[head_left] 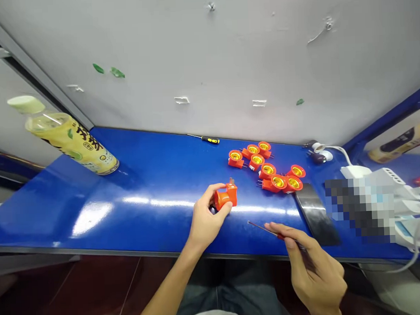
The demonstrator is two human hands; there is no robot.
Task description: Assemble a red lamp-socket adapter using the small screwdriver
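Your left hand (205,221) holds an orange lamp socket (226,196). The loose sockets (268,168) beyond it are the same orange with brass-yellow insides. Your right hand (314,269) holds a thin screwdriver (269,230) with a dark shaft and a touch of red. The surface (149,197) is glossy blue. The bottle (68,138) is pale yellow with a cream cap, and the far screwdriver (205,138) is yellow and black.

the bench (145,197) is finished in glossy blue, with lamp glare mirrored on it. the socket (226,196) gripped by the left hand (206,220) is made of smooth orange plastic; brass-coloured metal is shown inside the pile (269,166). a thin metal shaft is seen on the screwdriver (269,230). the wall (205,60) is painted matt and is chipped.
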